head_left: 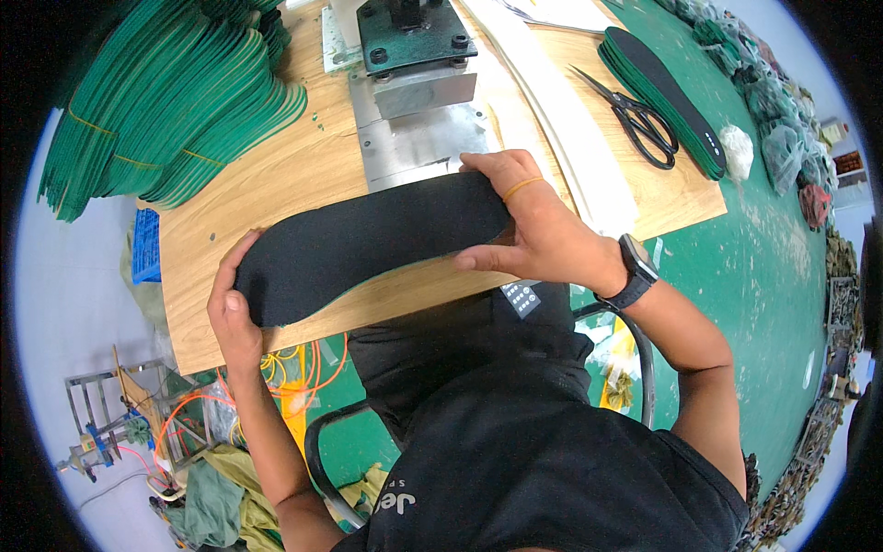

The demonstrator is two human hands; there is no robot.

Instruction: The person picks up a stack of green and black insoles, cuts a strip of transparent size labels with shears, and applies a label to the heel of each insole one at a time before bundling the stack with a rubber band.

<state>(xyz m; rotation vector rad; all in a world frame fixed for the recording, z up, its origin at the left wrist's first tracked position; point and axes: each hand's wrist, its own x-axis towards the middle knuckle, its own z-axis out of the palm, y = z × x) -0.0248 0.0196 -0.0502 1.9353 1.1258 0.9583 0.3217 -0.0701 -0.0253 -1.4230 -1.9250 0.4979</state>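
A black insole [368,239] with a thin green edge lies crosswise between my hands, over the front part of the wooden table. My left hand [236,308] is closed around its left end, the thumb on the upper face. Around the right end curls my right hand [538,221], with a yellow band on one finger and a watch on the wrist. Just beyond the insole is a metal base plate [428,143] under a press block [425,87]. A sheet of small white-printed labels [521,299] rests on my lap.
Tied stacks of green insole pieces [175,110] stand at the far left. On the right of the table [207,276] are a white strip [561,120], black scissors [644,124] and a pile of finished black insoles [658,87]. Plastic bags [782,138] line the floor beyond.
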